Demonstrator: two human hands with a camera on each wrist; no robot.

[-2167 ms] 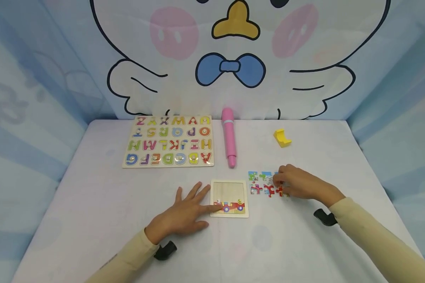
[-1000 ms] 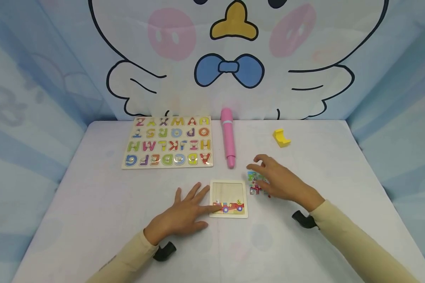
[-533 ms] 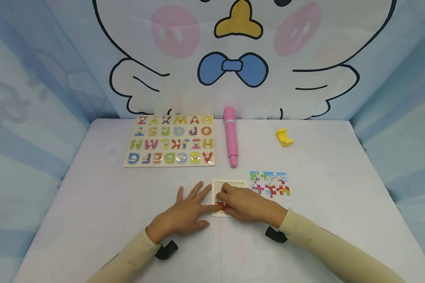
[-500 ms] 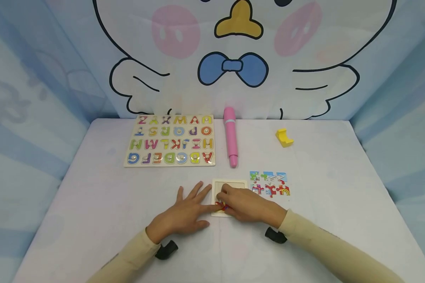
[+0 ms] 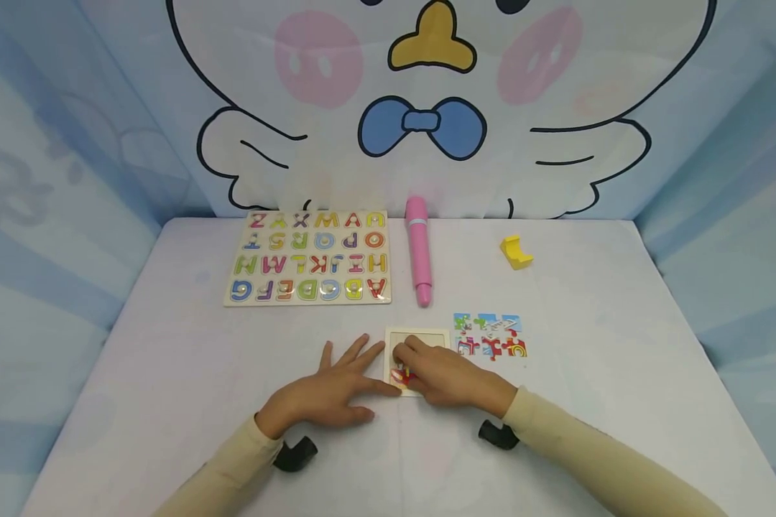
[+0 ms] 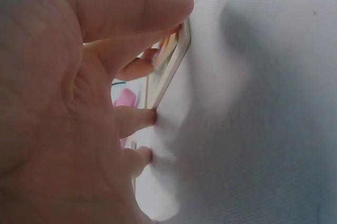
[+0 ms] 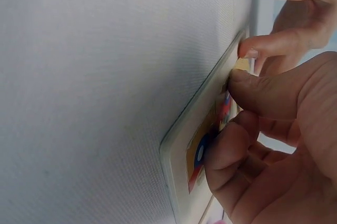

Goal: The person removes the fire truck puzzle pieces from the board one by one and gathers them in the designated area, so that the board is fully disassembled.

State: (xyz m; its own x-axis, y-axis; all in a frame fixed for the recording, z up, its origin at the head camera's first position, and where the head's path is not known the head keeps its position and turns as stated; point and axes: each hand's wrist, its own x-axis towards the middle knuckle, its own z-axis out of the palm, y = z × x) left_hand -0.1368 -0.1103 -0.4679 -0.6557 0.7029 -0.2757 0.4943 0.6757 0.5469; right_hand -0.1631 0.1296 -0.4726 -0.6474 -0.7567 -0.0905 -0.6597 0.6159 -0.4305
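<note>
A small square wooden puzzle tray (image 5: 427,332) lies in front of me, with red fire-truck puzzle pieces (image 5: 400,376) along its near side. My right hand (image 5: 454,374) is over the tray, fingers curled and thumb bent, pinching at a puzzle piece there. In the right wrist view, a piece with a blue wheel (image 7: 200,153) shows beside the curled fingers. My left hand (image 5: 330,391) is spread on the table to the left, its index fingertip at the tray's near-left corner. Part of the truck picture is hidden under the right hand.
Loose puzzle pieces (image 5: 493,347) lie in two rows right of the tray. Farther back are an alphabet board (image 5: 307,273), a pink pen-shaped toy (image 5: 419,251) and a yellow block (image 5: 516,253). A printed curtain (image 5: 420,187) stands behind the table.
My right hand has come left from the loose pieces, over them, to the tray. My left index finger has drawn back from the truck pieces to the tray's near-left corner.
</note>
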